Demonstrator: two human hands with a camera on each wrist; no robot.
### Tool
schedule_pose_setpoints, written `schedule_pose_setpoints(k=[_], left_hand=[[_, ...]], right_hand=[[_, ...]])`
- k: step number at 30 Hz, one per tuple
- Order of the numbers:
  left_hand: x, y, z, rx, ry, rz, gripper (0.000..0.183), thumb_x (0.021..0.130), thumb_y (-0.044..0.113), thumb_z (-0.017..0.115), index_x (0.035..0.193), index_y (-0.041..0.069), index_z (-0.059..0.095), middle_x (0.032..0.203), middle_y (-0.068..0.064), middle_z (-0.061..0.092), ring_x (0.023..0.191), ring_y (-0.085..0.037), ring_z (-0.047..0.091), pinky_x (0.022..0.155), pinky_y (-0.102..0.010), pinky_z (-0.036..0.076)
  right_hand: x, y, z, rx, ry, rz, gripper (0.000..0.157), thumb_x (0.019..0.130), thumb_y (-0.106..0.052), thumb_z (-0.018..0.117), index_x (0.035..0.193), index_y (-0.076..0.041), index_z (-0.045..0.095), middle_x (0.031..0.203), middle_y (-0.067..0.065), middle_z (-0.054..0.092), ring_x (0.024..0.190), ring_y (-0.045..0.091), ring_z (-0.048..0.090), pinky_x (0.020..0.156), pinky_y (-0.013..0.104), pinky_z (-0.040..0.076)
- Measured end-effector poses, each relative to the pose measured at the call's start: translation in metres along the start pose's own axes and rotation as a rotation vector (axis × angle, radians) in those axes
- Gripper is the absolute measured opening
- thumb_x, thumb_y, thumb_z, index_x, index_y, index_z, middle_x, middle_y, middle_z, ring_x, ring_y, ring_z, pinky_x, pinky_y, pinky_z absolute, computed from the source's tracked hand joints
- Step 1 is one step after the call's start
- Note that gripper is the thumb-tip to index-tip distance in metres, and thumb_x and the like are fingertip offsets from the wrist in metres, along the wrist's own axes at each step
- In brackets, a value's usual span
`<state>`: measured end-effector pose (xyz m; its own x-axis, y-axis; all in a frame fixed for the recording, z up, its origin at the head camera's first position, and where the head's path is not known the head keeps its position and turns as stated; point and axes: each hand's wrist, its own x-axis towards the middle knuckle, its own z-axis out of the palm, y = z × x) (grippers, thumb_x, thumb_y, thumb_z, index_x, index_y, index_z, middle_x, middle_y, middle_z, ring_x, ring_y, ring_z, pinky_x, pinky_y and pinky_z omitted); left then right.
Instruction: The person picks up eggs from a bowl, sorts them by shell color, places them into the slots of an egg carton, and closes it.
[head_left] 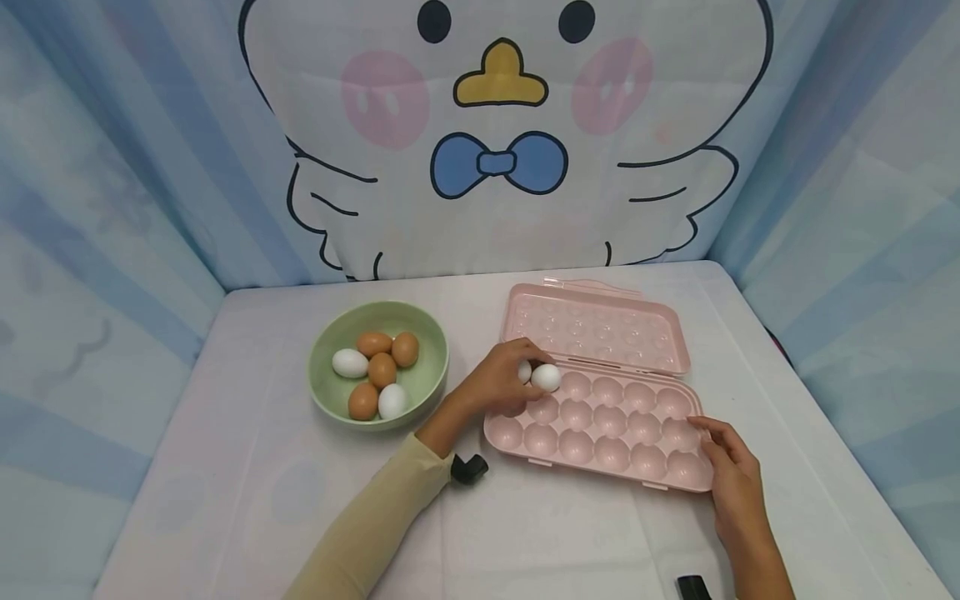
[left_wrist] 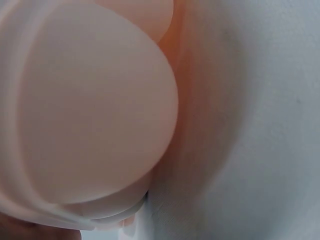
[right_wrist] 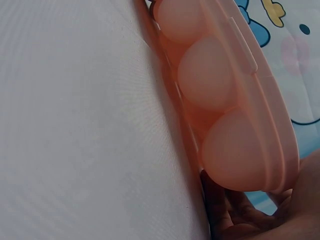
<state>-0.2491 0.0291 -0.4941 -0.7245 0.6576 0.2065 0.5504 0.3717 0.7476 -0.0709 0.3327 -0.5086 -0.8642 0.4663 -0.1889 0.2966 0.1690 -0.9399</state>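
In the head view, my left hand (head_left: 498, 382) pinches a white egg (head_left: 546, 378) between thumb and finger, at the back row of a pink egg tray (head_left: 592, 475). Another white egg (head_left: 524, 372) sits beside it at the row's left end, partly hidden by the fingers. My right hand (head_left: 735, 471) grips the tray's right end; in the right wrist view its fingers (right_wrist: 217, 197) reach under the end cup. The left wrist view is filled by the underside of a cup (left_wrist: 100, 105), with only a bit of hand in the corner.
A green bowl (head_left: 322, 397) to the left holds several brown and white eggs. The tray's hinged lid (head_left: 600, 327) lies folded back behind it. A white cloth (head_left: 225, 500) covers the table, and printed curtains (head_left: 97, 250) hang on three sides.
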Motion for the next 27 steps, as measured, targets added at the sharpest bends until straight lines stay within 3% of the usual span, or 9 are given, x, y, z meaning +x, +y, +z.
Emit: schedule_pose_setpoints(k=[13,27], left_hand=[[-0.0016,0.0031,-0.0035,-0.023,-0.024,0.000,0.038,0.081,0.007,0.088,0.117,0.009,0.076,0.108,0.001,0.068,0.101,-0.013,0.061,0.095,-0.025,0.047],[-0.0043,0.0062,-0.0093,-0.005,0.070,0.076,0.051,0.080,0.012,0.092,0.125,0.003,0.071,0.114,-0.009,0.069,0.105,-0.022,0.065,0.098,-0.029,0.048]], right_hand=[[0.0000,-0.0007,0.0005,0.004,-0.002,0.004,0.041,0.113,-0.020,0.031,0.145,-0.010,0.055,0.168,0.008,0.027,0.154,0.023,0.021,0.116,0.026,0.029],[-0.0004,-0.0006,-0.0004,-0.003,0.007,0.022,0.041,0.113,-0.019,0.031,0.145,-0.011,0.055,0.168,0.005,0.026,0.155,0.020,0.017,0.120,0.032,0.024]])
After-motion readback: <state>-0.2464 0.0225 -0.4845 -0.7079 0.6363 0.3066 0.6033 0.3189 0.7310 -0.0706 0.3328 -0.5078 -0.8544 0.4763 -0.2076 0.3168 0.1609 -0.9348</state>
